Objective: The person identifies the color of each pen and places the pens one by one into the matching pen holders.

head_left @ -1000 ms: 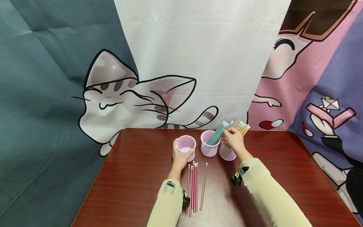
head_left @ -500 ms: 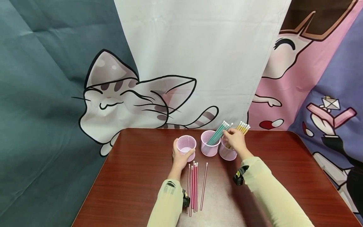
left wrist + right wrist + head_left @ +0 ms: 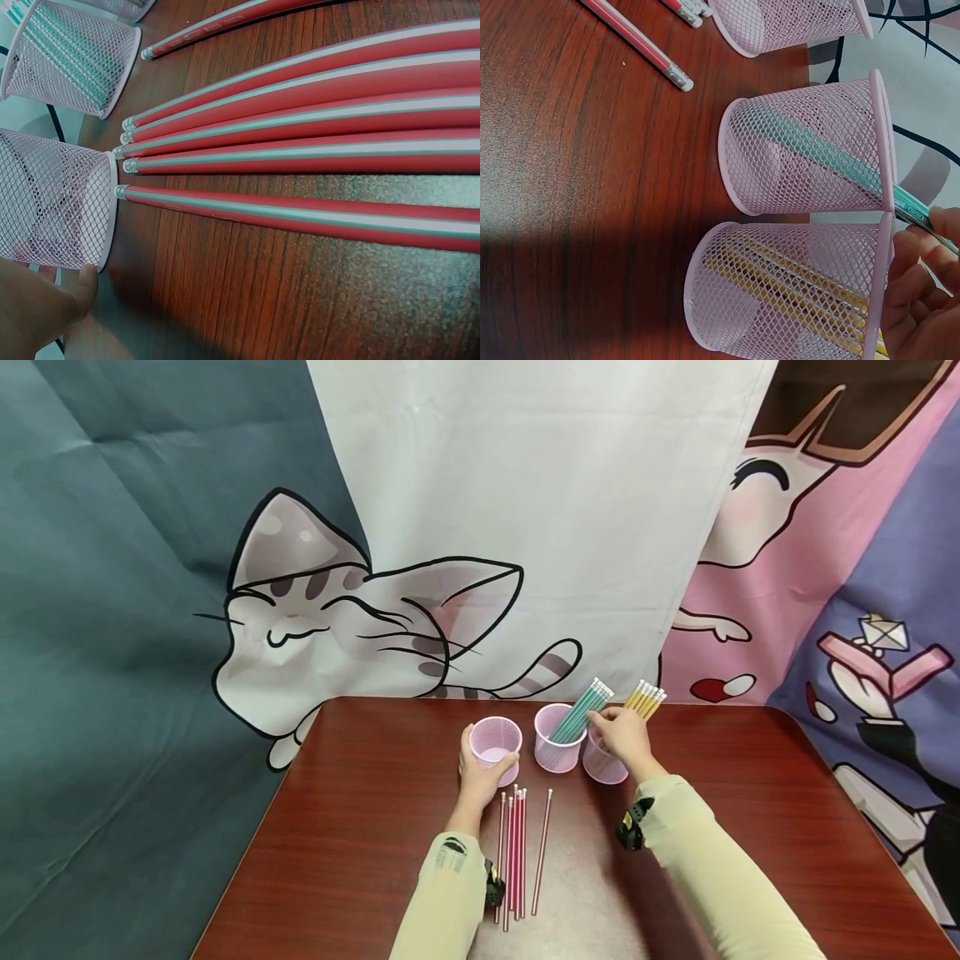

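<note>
My left hand (image 3: pixel 477 778) grips a pink mesh pencil cup (image 3: pixel 495 732) by its side, thumb across the front; no pencils show inside it. In the middle cup (image 3: pixel 555 760), green pencils (image 3: pixel 579 718) lean to the right in a bunch, white erasers up. My right hand (image 3: pixel 624 737) reaches over the right-hand cup (image 3: pixel 604 770) and pinches a green pencil (image 3: pixel 907 202) just above the middle cup's rim, as the right wrist view shows. Yellow pencils (image 3: pixel 647 697) stand in the right-hand cup, partly hidden behind that hand.
Several red pencils (image 3: pixel 517 852) lie side by side on the brown table (image 3: pixel 360 827), eraser ends toward the left cup. One more red pencil (image 3: pixel 542 852) lies apart to their right. A cartoon-printed cloth (image 3: pixel 585 510) hangs behind the table's far edge.
The green pencil by my right hand, earlier slanting apart from the bunch, now lies against the other green pencils. My left hand keeps its hold on the cup.
</note>
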